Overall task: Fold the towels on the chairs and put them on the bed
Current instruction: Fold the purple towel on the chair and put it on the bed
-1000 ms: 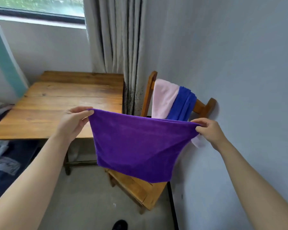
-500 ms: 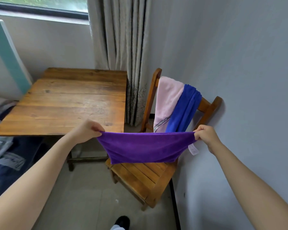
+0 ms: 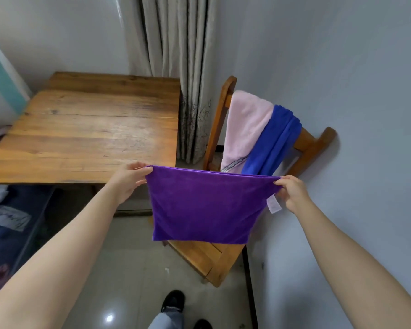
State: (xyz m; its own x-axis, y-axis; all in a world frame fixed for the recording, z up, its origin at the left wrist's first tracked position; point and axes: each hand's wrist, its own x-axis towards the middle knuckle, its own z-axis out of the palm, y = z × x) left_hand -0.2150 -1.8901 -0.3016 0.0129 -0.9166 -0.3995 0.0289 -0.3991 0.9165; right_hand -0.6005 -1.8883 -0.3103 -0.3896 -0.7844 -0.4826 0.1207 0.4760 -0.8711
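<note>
A purple towel hangs in the air in front of a wooden chair, stretched flat by its two top corners. The left hand pinches the left corner and the right hand pinches the right one, near a small white label. The towel appears doubled over once, so folding looks only partly done. A pink towel and a blue towel lie unfolded over the chair back. Dark patterned bedding, likely the bed, shows at the left edge beside a wooden table; no folded towel is visible there. No containers are in view.
</note>
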